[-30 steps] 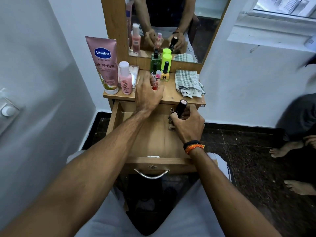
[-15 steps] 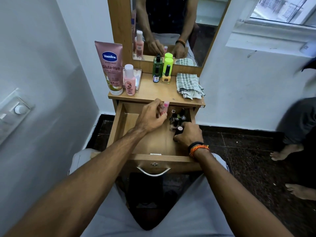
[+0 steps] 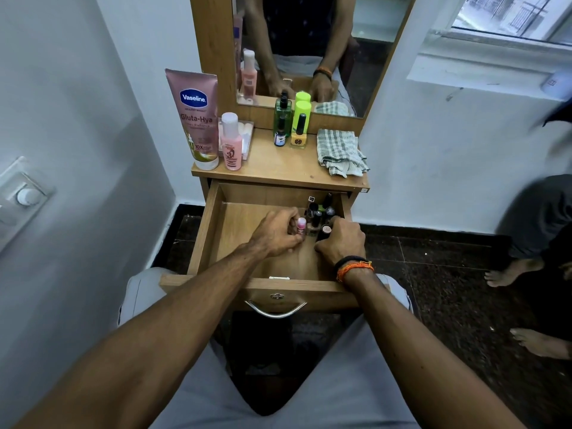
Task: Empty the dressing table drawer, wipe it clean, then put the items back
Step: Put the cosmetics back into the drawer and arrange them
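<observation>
The wooden drawer [image 3: 213, 230] of the dressing table stands pulled out. Both hands are inside it at the back right. My left hand [image 3: 275, 233] pinches a small pink-capped bottle [image 3: 301, 226] standing on the drawer floor. My right hand [image 3: 340, 243] curls round a dark bottle with a pale top [image 3: 325, 231]. Just behind them stands a cluster of small dark nail polish bottles [image 3: 318, 210]. A checked cloth [image 3: 340, 151] lies crumpled on the tabletop at the right.
On the tabletop [image 3: 278, 168] stand a pink Vaseline tube [image 3: 195, 119], a pink bottle [image 3: 231, 142], a green bottle [image 3: 282, 114], a neon-green bottle [image 3: 302, 111], a small dark bottle [image 3: 280, 134] and a yellow nail polish [image 3: 299, 133]. Another person's bare feet [image 3: 510, 270] are on the floor at right.
My left hand came down from the tabletop into the drawer with the pink-capped bottle. My right hand lowered the dark bottle from the drawer's back edge onto the drawer floor.
</observation>
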The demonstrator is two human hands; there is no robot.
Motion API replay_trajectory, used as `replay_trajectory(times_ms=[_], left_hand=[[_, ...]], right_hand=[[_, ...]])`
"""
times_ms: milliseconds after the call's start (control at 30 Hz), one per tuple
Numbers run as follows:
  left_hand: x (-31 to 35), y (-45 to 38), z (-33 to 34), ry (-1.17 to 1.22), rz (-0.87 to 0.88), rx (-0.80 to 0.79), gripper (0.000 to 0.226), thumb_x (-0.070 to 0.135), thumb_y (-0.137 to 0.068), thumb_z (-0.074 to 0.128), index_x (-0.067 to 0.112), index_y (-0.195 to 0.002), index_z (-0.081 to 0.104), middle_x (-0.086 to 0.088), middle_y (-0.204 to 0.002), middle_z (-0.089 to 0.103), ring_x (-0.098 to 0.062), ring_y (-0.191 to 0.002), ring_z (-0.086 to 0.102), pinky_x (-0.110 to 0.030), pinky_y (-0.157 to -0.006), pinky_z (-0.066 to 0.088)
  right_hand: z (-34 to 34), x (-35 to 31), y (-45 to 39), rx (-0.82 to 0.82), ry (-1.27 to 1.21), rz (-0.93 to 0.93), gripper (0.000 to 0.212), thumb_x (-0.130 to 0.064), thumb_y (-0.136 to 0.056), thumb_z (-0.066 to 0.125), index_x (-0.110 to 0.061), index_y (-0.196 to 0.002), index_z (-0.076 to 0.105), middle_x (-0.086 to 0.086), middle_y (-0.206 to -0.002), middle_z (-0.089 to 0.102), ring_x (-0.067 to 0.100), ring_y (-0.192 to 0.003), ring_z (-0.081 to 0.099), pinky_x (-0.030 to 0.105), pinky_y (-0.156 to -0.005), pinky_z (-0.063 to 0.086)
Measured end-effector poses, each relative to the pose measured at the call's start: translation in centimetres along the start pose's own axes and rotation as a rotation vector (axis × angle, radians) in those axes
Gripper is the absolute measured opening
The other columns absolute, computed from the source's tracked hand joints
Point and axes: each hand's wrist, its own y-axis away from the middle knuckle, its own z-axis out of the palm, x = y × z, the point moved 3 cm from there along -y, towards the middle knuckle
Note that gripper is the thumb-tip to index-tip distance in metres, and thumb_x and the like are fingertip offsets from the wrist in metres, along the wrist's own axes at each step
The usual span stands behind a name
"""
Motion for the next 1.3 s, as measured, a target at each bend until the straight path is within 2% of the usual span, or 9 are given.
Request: replay_trajectory(times_ms=[300, 400, 500, 567, 633, 800, 1033, 1167, 1300], left_hand=[[-0.8, -0.1, 1.0, -0.001, -0.046, -0.052, 0.017, 0.014, -0.078, 0.075, 0.019, -0.089, 0.063, 0.002, -0.082, 0.072, -0.014, -0.069, 0.071, -0.043, -0.062, 0.062], [-0.8, -0.1, 1.1, -0.002, -0.037, -0.049, 0.019, 0.015, -0.077, 0.075, 0.017, -0.093, 0.065, 0.001, -0.086, 0.072, -0.016, -0.079, 0.069, -0.044, -0.073, 0.060], [-0.8, 0.0, 0.9, 0.004, -0.034, -0.049, 0.020, 0.012, -0.078, 0.076, 0.016, -0.094, 0.064, 0.000, -0.088, 0.071, -0.016, -0.083, 0.067, -0.042, -0.076, 0.059], [-0.9, 0.1, 0.8, 0.002, -0.034, -0.041, 0.019, 0.012, -0.078, 0.076, 0.018, -0.091, 0.063, 0.002, -0.086, 0.070, -0.015, -0.082, 0.067, -0.040, -0.075, 0.058], [-0.9, 0.1, 0.8, -0.003, -0.046, -0.032, 0.018, 0.013, -0.077, 0.076, 0.018, -0.088, 0.063, 0.003, -0.082, 0.070, -0.014, -0.080, 0.068, -0.038, -0.073, 0.058], [-0.8, -0.1, 0.9, -0.015, -0.022, -0.065, 0.016, 0.014, -0.077, 0.076, 0.021, -0.086, 0.064, 0.005, -0.080, 0.071, -0.012, -0.077, 0.068, -0.038, -0.075, 0.059], [-0.5, -0.2, 1.2, -0.051, -0.002, -0.103, 0.023, 0.011, -0.079, 0.076, 0.028, -0.075, 0.061, 0.006, -0.076, 0.068, -0.009, -0.075, 0.066, -0.033, -0.075, 0.057], [-0.2, -0.3, 1.3, -0.063, 0.017, -0.112, 0.016, 0.012, -0.079, 0.077, 0.023, -0.079, 0.066, 0.005, -0.077, 0.069, -0.011, -0.076, 0.066, -0.034, -0.075, 0.057], [0.1, -0.5, 1.4, -0.075, 0.025, -0.116, 0.023, 0.013, -0.079, 0.077, 0.029, -0.073, 0.060, 0.007, -0.076, 0.068, -0.012, -0.077, 0.067, -0.033, -0.075, 0.057]], right_hand=[[-1.8, 0.2, 1.2, 0.080, -0.082, 0.053, 0.049, -0.023, -0.066, 0.088, -0.016, -0.101, 0.055, 0.009, -0.094, 0.068, 0.031, -0.091, 0.066, 0.035, -0.076, 0.055], [-2.4, -0.3, 1.7, 0.083, -0.039, -0.011, 0.033, -0.024, -0.069, 0.087, -0.018, -0.087, 0.060, 0.004, -0.087, 0.068, 0.025, -0.084, 0.064, 0.029, -0.070, 0.052], [-2.0, -0.9, 2.4, -0.140, -0.037, -0.151, 0.020, -0.020, -0.079, 0.081, -0.022, -0.073, 0.062, -0.006, -0.077, 0.064, 0.011, -0.077, 0.061, 0.017, -0.063, 0.047], [-1.0, -0.8, 2.7, -0.347, -0.015, -0.214, 0.006, -0.019, -0.083, 0.076, -0.020, -0.082, 0.071, -0.007, -0.083, 0.068, 0.010, -0.081, 0.064, 0.024, -0.073, 0.056], [0.0, -0.5, 2.7, -0.472, 0.057, -0.222, 0.020, -0.026, -0.086, 0.071, -0.019, -0.104, 0.073, 0.001, -0.105, 0.071, 0.019, -0.098, 0.066, 0.035, -0.090, 0.054], [0.5, -0.5, 3.0, -0.678, 0.157, -0.223, 0.034, -0.034, -0.095, 0.059, -0.017, -0.125, 0.063, 0.009, -0.119, 0.063, 0.027, -0.111, 0.059, 0.029, -0.082, 0.040], [0.5, -0.6, 3.0, -0.769, 0.250, -0.231, 0.058, -0.034, -0.102, 0.047, -0.014, -0.153, 0.031, 0.011, -0.156, 0.037, 0.032, -0.138, 0.039, 0.038, -0.111, 0.031], [0.5, -0.6, 3.0, -0.767, 0.244, -0.214, 0.062, -0.036, -0.101, 0.047, -0.015, -0.156, 0.025, 0.011, -0.159, 0.031, 0.032, -0.141, 0.035, 0.037, -0.113, 0.029], [1.0, -0.3, 2.8, -0.763, 0.253, -0.172, 0.067, -0.040, -0.098, 0.049, -0.014, -0.155, 0.026, 0.014, -0.154, 0.037, 0.034, -0.136, 0.041, 0.037, -0.109, 0.034]])
